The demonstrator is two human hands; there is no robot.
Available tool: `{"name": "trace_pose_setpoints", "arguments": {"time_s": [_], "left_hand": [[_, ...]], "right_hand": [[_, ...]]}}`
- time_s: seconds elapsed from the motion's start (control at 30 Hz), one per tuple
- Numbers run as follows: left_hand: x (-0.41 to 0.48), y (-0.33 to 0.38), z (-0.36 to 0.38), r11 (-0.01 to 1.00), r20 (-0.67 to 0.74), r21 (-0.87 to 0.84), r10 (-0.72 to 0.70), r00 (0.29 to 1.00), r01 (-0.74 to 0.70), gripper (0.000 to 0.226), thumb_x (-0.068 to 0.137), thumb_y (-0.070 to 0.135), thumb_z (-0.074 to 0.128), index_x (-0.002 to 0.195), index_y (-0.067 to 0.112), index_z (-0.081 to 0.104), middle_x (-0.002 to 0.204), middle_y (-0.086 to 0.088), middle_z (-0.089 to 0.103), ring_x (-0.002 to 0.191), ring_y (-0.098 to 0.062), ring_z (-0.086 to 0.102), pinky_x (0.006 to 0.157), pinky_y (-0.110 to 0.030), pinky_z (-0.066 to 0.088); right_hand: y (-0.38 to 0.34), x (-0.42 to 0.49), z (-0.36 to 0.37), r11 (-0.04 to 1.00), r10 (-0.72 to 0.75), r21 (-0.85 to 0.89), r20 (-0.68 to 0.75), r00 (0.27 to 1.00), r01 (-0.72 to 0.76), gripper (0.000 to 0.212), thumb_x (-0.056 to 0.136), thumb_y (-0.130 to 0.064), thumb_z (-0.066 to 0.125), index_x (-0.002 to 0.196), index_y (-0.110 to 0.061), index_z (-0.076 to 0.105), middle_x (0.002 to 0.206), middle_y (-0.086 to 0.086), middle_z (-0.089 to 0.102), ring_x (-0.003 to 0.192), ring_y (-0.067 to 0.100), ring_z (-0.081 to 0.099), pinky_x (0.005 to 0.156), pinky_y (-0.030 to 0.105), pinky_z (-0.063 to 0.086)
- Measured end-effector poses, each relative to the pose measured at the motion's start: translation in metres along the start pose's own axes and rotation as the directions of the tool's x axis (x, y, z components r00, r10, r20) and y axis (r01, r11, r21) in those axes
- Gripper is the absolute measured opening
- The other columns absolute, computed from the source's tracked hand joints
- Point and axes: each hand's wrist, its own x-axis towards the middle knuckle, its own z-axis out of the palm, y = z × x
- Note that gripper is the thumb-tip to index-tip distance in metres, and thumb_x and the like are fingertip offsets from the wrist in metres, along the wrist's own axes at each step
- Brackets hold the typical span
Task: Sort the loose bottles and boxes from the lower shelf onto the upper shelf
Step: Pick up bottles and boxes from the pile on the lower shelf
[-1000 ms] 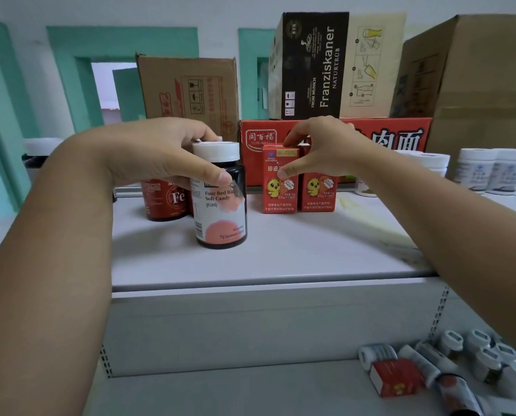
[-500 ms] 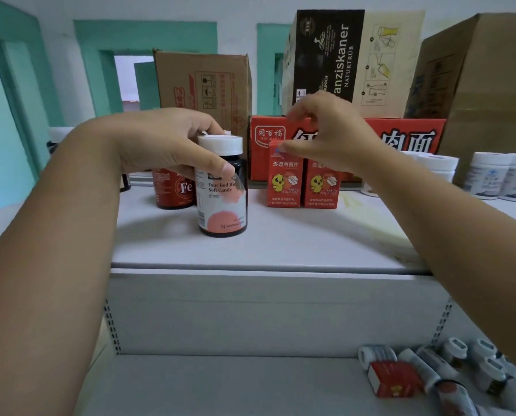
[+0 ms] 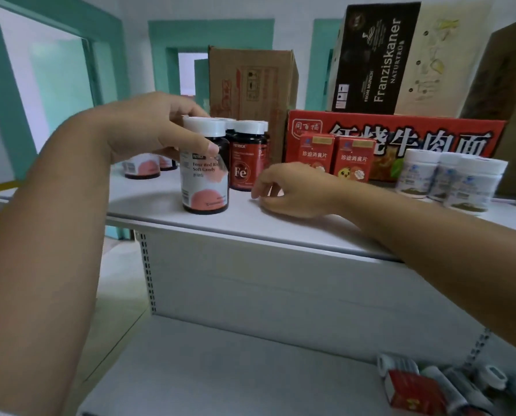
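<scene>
Candy bottle (image 3: 205, 172) upright, left hand (image 3: 157, 127) gripping cap; right hand (image 3: 292, 189) resting on upper shelf (image 3: 250, 219).

I see a shop stockroom: white slotted metal shelving (image 3: 280, 235), rows of supplement bottles (image 3: 246, 163), shipping cartons (image 3: 250, 82) stacked along the far side.

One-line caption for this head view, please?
Left hand grips a soft candy bottle standing on the upper shelf; right hand rests empty beside it; loose items lie on the lower shelf.
</scene>
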Motion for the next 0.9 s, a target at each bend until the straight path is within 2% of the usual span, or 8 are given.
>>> {"name": "trace_pose_setpoints", "arguments": {"time_s": [0.13,0.2,0.33,0.4,0.47,0.63,0.8,0.9], "left_hand": [[-0.012,-0.005,-0.010,1.000,-0.030,-0.022,-0.013,0.999,0.012,0.056,0.050,0.040,0.079,0.101,0.019,0.069,0.100,-0.003,0.072,0.098,-0.022,0.068,0.081,-0.032,0.053],[-0.015,-0.009,-0.019,1.000,-0.036,-0.023,-0.020,0.999,0.019,0.050,0.054,0.036,0.076,0.101,0.020,0.069,0.101,0.002,0.071,0.097,-0.020,0.068,0.079,-0.030,0.052],[-0.018,-0.025,-0.044,1.000,-0.076,-0.015,-0.007,0.997,0.006,0.068,0.042,0.052,0.092,0.100,0.024,0.069,0.101,-0.001,0.073,0.098,-0.019,0.069,0.087,-0.036,0.055],[-0.016,-0.038,-0.060,1.000,-0.092,-0.021,0.012,0.996,-0.014,0.092,0.021,0.070,0.087,0.098,0.025,0.071,0.098,-0.002,0.075,0.095,-0.019,0.070,0.083,-0.035,0.056],[-0.013,-0.053,-0.076,1.000,-0.068,-0.022,0.017,0.998,-0.018,0.100,0.012,0.075,0.083,0.098,0.024,0.071,0.093,0.001,0.075,0.091,-0.017,0.071,0.077,-0.031,0.055],[-0.014,-0.090,-0.116,0.999,-0.005,0.024,0.021,1.000,-0.021,0.088,0.022,0.065,0.088,0.097,0.023,0.071,0.094,0.000,0.075,0.090,-0.015,0.070,0.079,-0.034,0.055],[-0.007,-0.125,-0.145,1.000,0.014,0.017,0.004,1.000,-0.004,0.100,0.010,0.072,0.085,0.096,0.022,0.072,0.091,0.003,0.076,0.088,-0.011,0.070,0.077,-0.032,0.054],[0.003,-0.138,-0.148,0.999,0.013,0.018,-0.047,0.999,0.047,0.084,0.029,0.057,0.087,0.102,0.018,0.071,0.098,-0.003,0.075,0.094,-0.016,0.069,0.075,-0.030,0.052]], "right_hand": [[-0.018,0.006,-0.004,0.998,-0.066,0.016,-0.007,0.998,0.066,0.024,0.095,-0.029,0.061,0.118,-0.022,0.063,0.111,-0.008,0.063,0.097,0.008,0.058,0.072,0.011,0.043],[-0.030,0.012,-0.009,0.997,-0.077,0.031,-0.003,0.997,0.077,0.024,0.095,-0.028,0.061,0.118,-0.021,0.064,0.109,-0.007,0.064,0.097,0.009,0.060,0.073,0.013,0.046],[-0.057,0.032,-0.010,0.997,-0.065,0.031,-0.013,0.998,0.065,0.020,0.095,-0.029,0.060,0.112,-0.020,0.064,0.103,-0.006,0.066,0.093,0.012,0.062,0.081,0.028,0.054],[-0.069,0.043,-0.005,0.997,-0.052,0.048,-0.023,0.998,0.053,0.018,0.095,-0.029,0.060,0.110,-0.020,0.064,0.097,-0.011,0.064,0.089,0.007,0.061,0.077,0.023,0.052],[-0.078,0.055,0.001,0.997,-0.035,0.066,-0.018,0.999,0.037,0.018,0.095,-0.028,0.061,0.112,-0.023,0.064,0.098,-0.012,0.063,0.090,0.005,0.061,0.080,0.022,0.052],[-0.102,0.085,0.013,0.996,0.014,0.085,-0.011,1.000,-0.013,0.022,0.095,-0.030,0.062,0.116,-0.023,0.065,0.107,-0.009,0.064,0.095,0.005,0.061,0.086,0.025,0.053],[-0.121,0.113,0.025,0.998,0.051,0.048,-0.054,0.997,-0.048,0.019,0.094,-0.029,0.062,0.111,-0.021,0.067,0.093,-0.014,0.060,0.078,0.001,0.056,0.064,0.008,0.043],[-0.129,0.126,0.028,0.997,0.082,0.012,-0.056,0.995,-0.081,0.018,0.094,-0.028,0.061,0.108,-0.018,0.068,0.098,0.002,0.066,0.085,0.018,0.060,0.072,0.027,0.049]]}}
